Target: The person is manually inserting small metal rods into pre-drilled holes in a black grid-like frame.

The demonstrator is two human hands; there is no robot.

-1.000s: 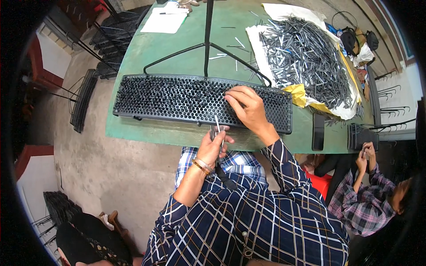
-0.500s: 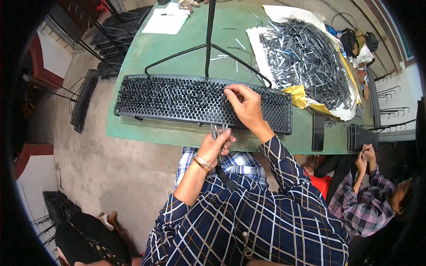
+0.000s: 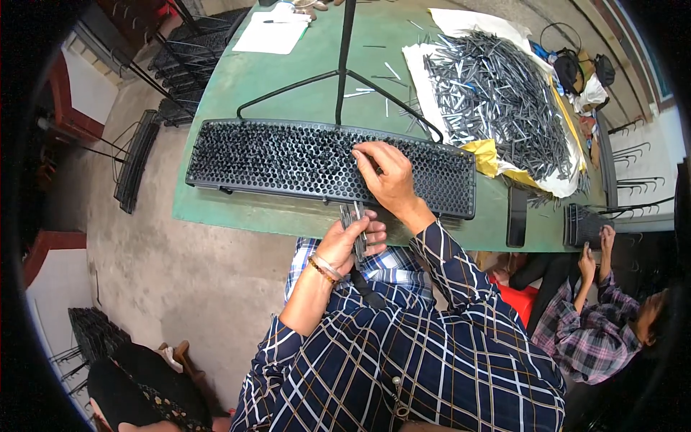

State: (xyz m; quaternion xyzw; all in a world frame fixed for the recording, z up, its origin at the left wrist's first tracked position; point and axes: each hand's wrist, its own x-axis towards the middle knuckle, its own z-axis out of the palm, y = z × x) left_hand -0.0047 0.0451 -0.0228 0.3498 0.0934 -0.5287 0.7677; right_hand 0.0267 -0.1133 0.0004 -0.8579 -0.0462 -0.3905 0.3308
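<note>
A long black plastic board (image 3: 266, 162), full of rows of holes, lies along the near side of the green table (image 3: 209, 209). Dark tufts stand in many of its holes, while the right end looks barer. My right hand (image 3: 392, 176) is over the board right of its middle, thumb and fingertips pinched together against the surface; whatever is in the pinch is hidden. Just below the board's front edge, my left hand (image 3: 344, 241) grips a small bundle of thin grey-black strips (image 3: 351, 214), their ends pointing up toward the board.
A black metal handle frame (image 3: 338, 97) rises from the board's far edge. Loose strips lie heaped in a pile (image 3: 497, 101) on white sheeting. A black phone (image 3: 517, 216) lies at the right, near a co-worker's hands (image 3: 597, 255) at another board (image 3: 586, 225). Papers (image 3: 270, 32) lie far left.
My right hand has shifted slightly left along the board, still pinched. My left hand's fingers have spread a little, showing more of the strips. The co-worker's hands have moved up and apart.
</note>
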